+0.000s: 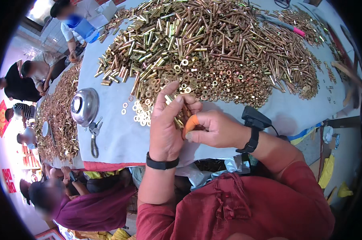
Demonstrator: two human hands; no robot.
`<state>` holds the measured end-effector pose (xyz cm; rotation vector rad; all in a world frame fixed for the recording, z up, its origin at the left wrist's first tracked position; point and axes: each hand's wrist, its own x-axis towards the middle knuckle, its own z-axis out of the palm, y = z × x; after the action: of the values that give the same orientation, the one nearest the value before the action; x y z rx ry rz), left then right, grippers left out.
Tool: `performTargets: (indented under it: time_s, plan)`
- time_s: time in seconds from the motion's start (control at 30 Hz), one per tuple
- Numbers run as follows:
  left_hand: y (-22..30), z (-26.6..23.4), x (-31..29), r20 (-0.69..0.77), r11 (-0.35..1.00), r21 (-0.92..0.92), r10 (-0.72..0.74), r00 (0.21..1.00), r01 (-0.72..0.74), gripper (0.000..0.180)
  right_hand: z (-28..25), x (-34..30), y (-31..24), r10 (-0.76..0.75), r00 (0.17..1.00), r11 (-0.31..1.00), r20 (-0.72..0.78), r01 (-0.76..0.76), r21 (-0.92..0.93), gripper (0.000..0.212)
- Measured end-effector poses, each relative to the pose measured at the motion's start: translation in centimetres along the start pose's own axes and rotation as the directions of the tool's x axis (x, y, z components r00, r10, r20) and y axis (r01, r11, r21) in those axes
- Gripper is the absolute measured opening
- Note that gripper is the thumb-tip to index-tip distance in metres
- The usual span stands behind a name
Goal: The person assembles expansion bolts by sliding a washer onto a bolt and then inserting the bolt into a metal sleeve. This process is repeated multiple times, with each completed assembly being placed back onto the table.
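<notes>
My left hand (165,128) is raised over the near edge of the table, its fingers curled around several gold-coloured metal sleeves (169,99). Close against it is my right hand (215,129), with an orange cover (191,123) on one finger. Its thumb and fingers are pinched together at the lower end of the held sleeves; whatever lies between them is hidden. Just beyond my hands are heaps of loose washers (143,112) and nuts (233,78). A large pile of gold-coloured metal sleeves and rods (213,32) covers the far part of the table.
Left of my hands, a shiny metal bowl (85,107) sits on the pale table cover (113,138), beside a bunch of keys (95,130). A pink-tipped tool (297,31) lies at the back right. Several people work around another parts pile (61,120) at left.
</notes>
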<state>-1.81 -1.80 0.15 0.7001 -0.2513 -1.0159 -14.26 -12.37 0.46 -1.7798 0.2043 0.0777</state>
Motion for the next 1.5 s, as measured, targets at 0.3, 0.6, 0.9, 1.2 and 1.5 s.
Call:
performTargets:
  time_s: [0.3,0.6,0.9,1.2,1.5]
  plan:
    - [-0.6,0.1,0.1,-0.090,0.995,0.099,0.020,0.996,-0.011,0.038,0.5,0.2,-0.7,-0.175,0.974,0.938,-0.146,0.120,-0.324,0.014]
    - [-0.4,0.7,0.0,0.009,0.995,0.081,-0.064,0.998,0.063,0.037,1.3,0.1,1.6,-0.271,0.912,0.963,-0.308,0.257,-0.085,0.012]
    - [-1.3,0.1,0.0,-0.070,0.995,0.098,-0.015,0.997,0.021,0.029,-0.6,-0.3,0.8,-0.320,0.906,0.932,-0.277,0.248,-0.265,0.013]
    - [-0.8,0.8,0.0,-0.043,0.953,0.281,-0.110,0.993,0.118,0.018,-14.2,-3.9,4.9,-0.454,0.628,0.468,-0.632,-0.436,-0.769,0.023]
    - [-0.3,1.0,0.0,-0.065,0.960,0.211,-0.175,0.982,0.185,0.022,-14.6,-3.3,4.5,-0.462,0.578,0.574,-0.672,-0.383,-0.724,0.015]
